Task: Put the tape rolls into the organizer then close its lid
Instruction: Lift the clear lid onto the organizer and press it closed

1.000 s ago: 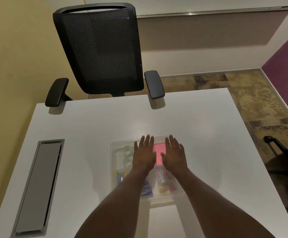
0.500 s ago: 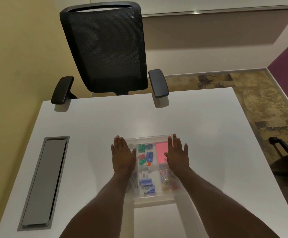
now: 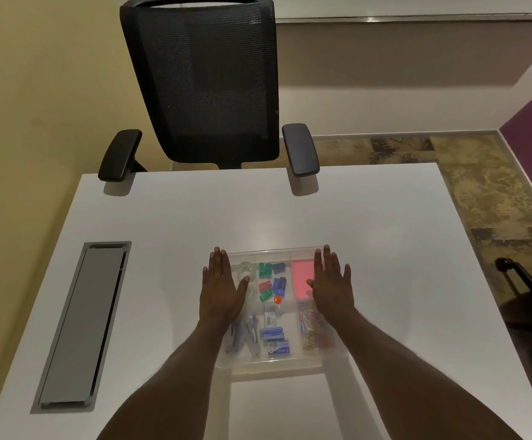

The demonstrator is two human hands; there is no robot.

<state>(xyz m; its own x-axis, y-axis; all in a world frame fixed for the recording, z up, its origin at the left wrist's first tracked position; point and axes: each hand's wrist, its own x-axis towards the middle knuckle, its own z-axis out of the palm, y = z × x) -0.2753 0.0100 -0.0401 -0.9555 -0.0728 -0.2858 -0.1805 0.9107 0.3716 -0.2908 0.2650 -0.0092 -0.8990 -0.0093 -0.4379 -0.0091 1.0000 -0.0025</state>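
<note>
A clear plastic organizer (image 3: 274, 362) lies on the white table with its transparent lid down over the compartments. A clear tape roll (image 3: 246, 268) shows through the lid in the far left compartment, just right of my left fingers. My left hand (image 3: 221, 292) rests flat, palm down, on the lid's left side with fingers spread. My right hand (image 3: 331, 287) rests flat on the lid's right side, partly covering a pink pad (image 3: 302, 281). Coloured clips (image 3: 271, 281), staple boxes and paper clips fill the other compartments.
A grey cable hatch (image 3: 82, 325) is set into the table at the left. A black mesh office chair (image 3: 207, 84) stands at the table's far edge. Another dark chair (image 3: 528, 300) sits off the right edge.
Both hands have slid apart from the middle of the lid to its left and right sides, uncovering the middle compartments. The view has shifted slightly.
</note>
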